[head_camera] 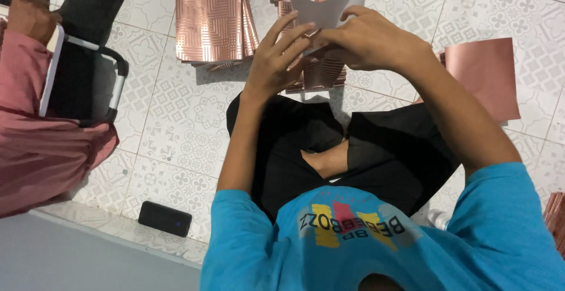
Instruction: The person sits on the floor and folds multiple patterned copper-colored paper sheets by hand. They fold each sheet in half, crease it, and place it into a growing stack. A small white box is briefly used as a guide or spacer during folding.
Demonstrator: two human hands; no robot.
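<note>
Cardboard sheet (325, 5), grey on its back and folded, is pinched between our left hand (276, 55) and right hand (371, 38), fingers closed on its lower edge as far as we can tell, above the stack of rose-gold embossed sheets (209, 17) on the tiled floor (176, 126).

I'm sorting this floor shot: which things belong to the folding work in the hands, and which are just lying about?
In use:
left hand and right hand, both on the folded card piece
stack of patterned rose-gold sheets
plain rose-gold sheet

Lying about:
black phone
another person's tablet
</note>
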